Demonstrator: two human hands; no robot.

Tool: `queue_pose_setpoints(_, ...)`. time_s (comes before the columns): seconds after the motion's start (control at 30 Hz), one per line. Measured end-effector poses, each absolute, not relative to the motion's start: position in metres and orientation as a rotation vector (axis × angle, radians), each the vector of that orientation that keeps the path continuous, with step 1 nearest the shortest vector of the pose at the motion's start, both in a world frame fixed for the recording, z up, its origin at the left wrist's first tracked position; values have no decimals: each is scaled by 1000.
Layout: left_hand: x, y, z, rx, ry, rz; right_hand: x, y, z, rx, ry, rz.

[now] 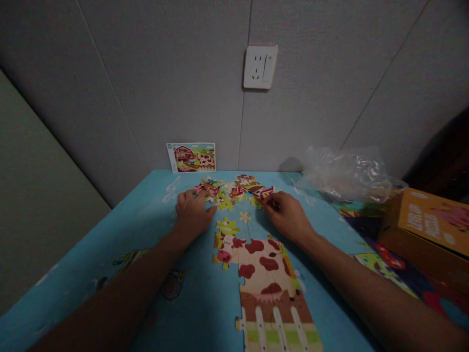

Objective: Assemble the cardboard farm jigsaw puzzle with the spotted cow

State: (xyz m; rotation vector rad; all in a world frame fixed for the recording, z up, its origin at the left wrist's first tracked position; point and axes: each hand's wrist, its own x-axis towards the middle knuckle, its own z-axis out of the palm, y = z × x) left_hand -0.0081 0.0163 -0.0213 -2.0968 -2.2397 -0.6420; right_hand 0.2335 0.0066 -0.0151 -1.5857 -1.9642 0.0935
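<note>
Blue tabletop (pixel 69 266), farm jigsaw underway, our hands apart

Our right hand (pixel 287 215) seems pinched on a red jigsaw piece (pixel 264 193), while our left hand (pixel 192 213) rests curled against the loose jigsaw pieces (pixel 223 192) just ahead of it. The cow section (pixel 258 271) sits between and nearer us, so we reckon a dragging wrist could knock its unfixed joints apart.

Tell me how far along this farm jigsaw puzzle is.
Done: the cow and white fence section lies joined on the blue table. In hand: the right hand is at a red-and-white piece, and the left hand rests against the loose heap. Left: that heap, plus the barn shown on the picture card, which the joined section lacks.
</note>
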Motion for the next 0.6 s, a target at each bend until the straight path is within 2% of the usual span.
queue_pose_setpoints(0.6, -36, 47, -25, -1990, -2350, -598, 226, 0, -13, -1557, -1986, 152)
